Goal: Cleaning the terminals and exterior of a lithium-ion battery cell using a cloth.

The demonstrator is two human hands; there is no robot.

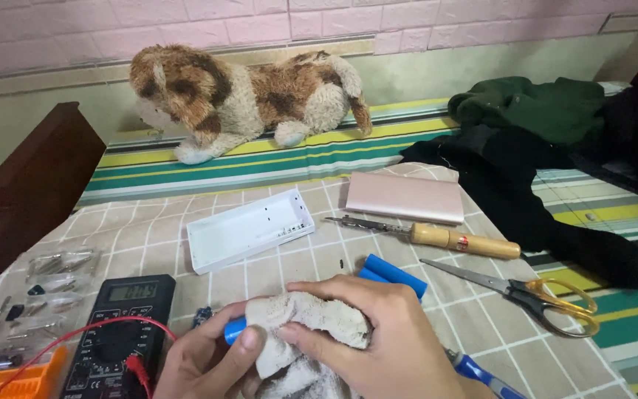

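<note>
A blue cylindrical battery cell (235,329) is held and wrapped in a frayed beige cloth (311,318) over a checked tablecloth (149,236).

Nearest the camera, the cell is pinched at its bare left end by the left hand (204,362), thumb on top; the right hand (378,340) is clenched over the cloth, which hides the rest of the cell. Its long axis is judged to run left to right, from the left hand's grip into the right palm. Just left, a black digital multimeter (119,332) with red leads is laid flat; just beyond the knuckles two more blue cells (396,275) are seen, touching each other. To the right lie yellow-handled scissors (548,295) and a wooden-handled tool (437,236). Farther off, an open white plastic case (249,229) and a pink slab-shaped metal shell (405,197) are set, and a brown-and-white plush dog (245,100) is propped by the wall.
</note>
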